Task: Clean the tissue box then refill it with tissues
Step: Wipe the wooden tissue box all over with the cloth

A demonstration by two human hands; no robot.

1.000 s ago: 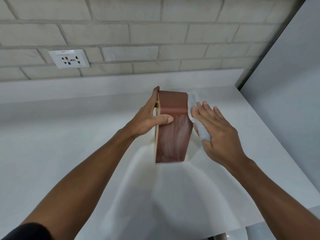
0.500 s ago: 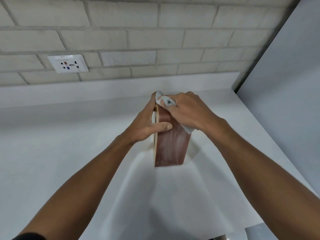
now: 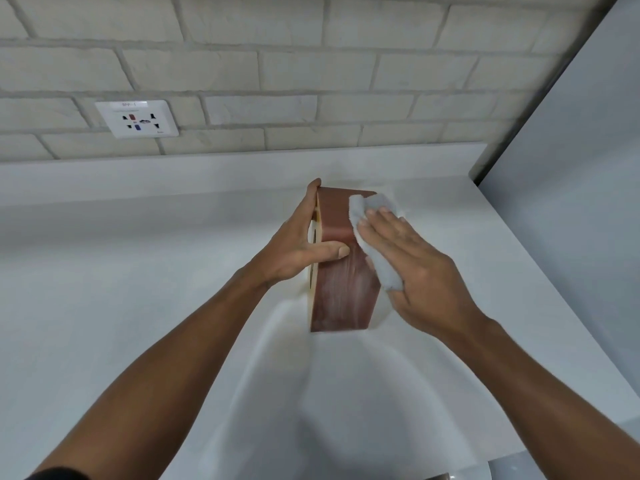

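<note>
Gripping the reddish-brown tissue box (image 3: 341, 271) with the left hand (image 3: 298, 244): thumb laid across the upward wood-grain face, fingers wrapped over the far end and the pale left face. Standing on one long narrow side on the white counter (image 3: 138, 306), at the centre of the frame. Pressing a pale grey cloth (image 3: 377, 258) against the box's upper right edge with the right hand (image 3: 408, 268), fingers straight and together, flat on the cloth, not clenched.

Cannot tell what the box holds: only slivers of a cut-out (image 3: 313, 235) in the pale left face, peeking past the left palm, interior out of sight. Hiding the box's right face: the cloth and the right hand. Cut off by the bottom edge, right of centre: a rounded white rim (image 3: 554, 473) and a small dark metallic piece (image 3: 438, 477), too little to identify. Clipped at the lower left corner: a dark sleeve (image 3: 59, 474).

Filling the upper frame: a pale brick wall (image 3: 311, 64), with a white socket plate (image 3: 136, 119) at upper left, above a low white ledge (image 3: 207, 174) at the back of the counter. Running down the right side: a plain grey panel (image 3: 571, 202), well apart from the hands. Reaching in from the lower corners: both forearms, covering part of the near counter.
</note>
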